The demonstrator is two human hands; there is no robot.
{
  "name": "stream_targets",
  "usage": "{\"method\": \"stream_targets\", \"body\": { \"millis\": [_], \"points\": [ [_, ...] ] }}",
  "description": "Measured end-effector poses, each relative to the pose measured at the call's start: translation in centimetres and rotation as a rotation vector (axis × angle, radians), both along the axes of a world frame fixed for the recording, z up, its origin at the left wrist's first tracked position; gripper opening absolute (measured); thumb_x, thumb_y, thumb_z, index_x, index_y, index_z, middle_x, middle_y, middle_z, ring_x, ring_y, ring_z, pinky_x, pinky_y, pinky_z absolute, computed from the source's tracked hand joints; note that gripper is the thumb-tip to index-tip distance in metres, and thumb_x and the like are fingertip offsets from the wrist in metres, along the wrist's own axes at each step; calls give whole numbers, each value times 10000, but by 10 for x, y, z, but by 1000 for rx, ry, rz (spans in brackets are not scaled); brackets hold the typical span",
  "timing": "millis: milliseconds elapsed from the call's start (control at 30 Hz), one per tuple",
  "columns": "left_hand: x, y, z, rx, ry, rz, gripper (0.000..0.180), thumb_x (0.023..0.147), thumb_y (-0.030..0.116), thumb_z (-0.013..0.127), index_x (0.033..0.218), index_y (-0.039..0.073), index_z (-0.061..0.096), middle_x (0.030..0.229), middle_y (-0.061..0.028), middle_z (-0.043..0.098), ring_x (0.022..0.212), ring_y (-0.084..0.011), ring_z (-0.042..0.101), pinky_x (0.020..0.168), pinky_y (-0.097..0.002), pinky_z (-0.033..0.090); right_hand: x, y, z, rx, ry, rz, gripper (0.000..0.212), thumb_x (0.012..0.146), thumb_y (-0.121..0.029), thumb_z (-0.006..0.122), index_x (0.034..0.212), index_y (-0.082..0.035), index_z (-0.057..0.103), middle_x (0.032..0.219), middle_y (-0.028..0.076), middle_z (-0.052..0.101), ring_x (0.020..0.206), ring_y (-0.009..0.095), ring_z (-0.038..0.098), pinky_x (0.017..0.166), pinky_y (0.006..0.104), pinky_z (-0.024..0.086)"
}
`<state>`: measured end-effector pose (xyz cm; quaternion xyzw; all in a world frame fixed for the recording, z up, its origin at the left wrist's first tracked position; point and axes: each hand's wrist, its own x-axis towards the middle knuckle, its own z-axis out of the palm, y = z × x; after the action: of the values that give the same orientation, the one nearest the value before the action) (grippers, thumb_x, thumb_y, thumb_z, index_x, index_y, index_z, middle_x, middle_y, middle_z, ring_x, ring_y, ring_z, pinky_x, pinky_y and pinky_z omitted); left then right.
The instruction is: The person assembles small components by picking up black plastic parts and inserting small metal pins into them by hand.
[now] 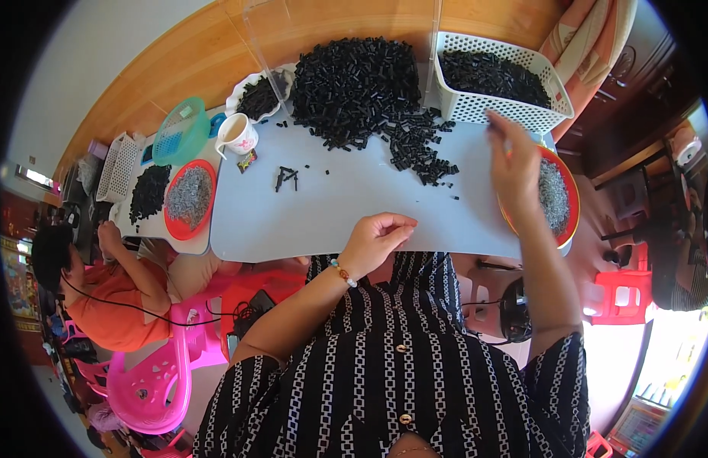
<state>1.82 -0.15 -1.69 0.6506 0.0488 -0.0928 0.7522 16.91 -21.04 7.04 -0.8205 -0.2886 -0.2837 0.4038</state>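
Note:
My left hand [377, 243] rests at the near edge of the grey table [331, 214], thumb and fingers pressed together; whatever is between them is too small to make out. A beaded bracelet circles that wrist. Slightly blurred, my right hand [514, 164] is raised at the right, fingers stretched toward the white perforated basket [465, 105], which holds many small black pieces [495, 76]. Below this hand, partly behind my forearm, sits a red-rimmed bowl [574, 200] of small clear-grey pieces [552, 197]. A large heap of short black pieces [358, 88] spreads from the back of the table.
Left of the heap stand a white cup [237, 134] and a scalloped bowl [233, 101] of dark pieces. A few longer black pieces [285, 178] lie apart. At the adjoining left table, a person in orange [121, 301] sits near a red bowl [210, 200] and a green basket [192, 145].

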Motion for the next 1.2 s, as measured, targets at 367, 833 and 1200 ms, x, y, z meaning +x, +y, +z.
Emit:
{"method": "stream_targets", "body": {
  "millis": [367,833,1200],
  "points": [
    [22,-6,7,475,-246,14,141,838,87,680,963,27,707,861,-84,674,704,-157,638,659,-261,517,83,-36,-4,-239,-26,-270,297,826,-168,650,1120,-124,648,1041,95,649,1043,281,598,923,446,405],
    [75,28,-15,1131,-745,244,150,744,22,665,868,90,716,850,-51,662,852,-272,601,740,-385,504,-34,-81,-51,-761,228,-317,147,773,-140,642,908,-115,693,872,73,650,899,253,606,844,431,375],
    [51,32,-12,1093,-559,311,138,737,51,677,867,96,696,877,-67,652,858,-290,585,754,-383,499,-26,-80,-58,-661,276,-239,95,786,-119,624,872,-117,666,866,54,662,882,230,626,818,424,366]
  ]
}}
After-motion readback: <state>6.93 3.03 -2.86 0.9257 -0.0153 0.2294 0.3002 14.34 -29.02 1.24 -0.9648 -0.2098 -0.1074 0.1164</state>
